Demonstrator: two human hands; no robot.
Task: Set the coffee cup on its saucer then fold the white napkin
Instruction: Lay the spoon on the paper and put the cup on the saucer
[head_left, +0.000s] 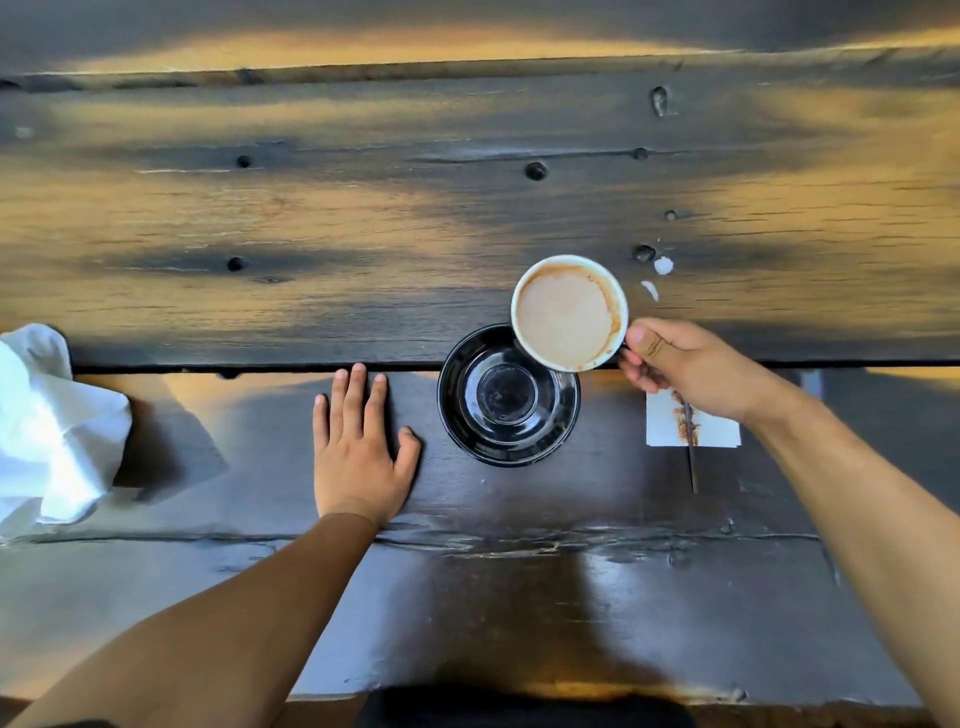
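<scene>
A white coffee cup (569, 313) filled with milky coffee hangs above the far right rim of a black saucer (467, 415). My right hand (680, 366) grips the cup by its handle on the cup's right side. The saucer's middle is bare. My left hand (361, 441) lies flat on the dark wooden table just left of the saucer, fingers spread, holding nothing. A crumpled white napkin (49, 426) lies at the far left edge of the view, apart from both hands.
A small white paper (670, 423) stained with coffee lies right of the saucer, with a thin dark stirrer (692, 462) across it. White crumbs (663, 265) sit beyond the cup. A gap (260, 369) between the table planks runs left to right.
</scene>
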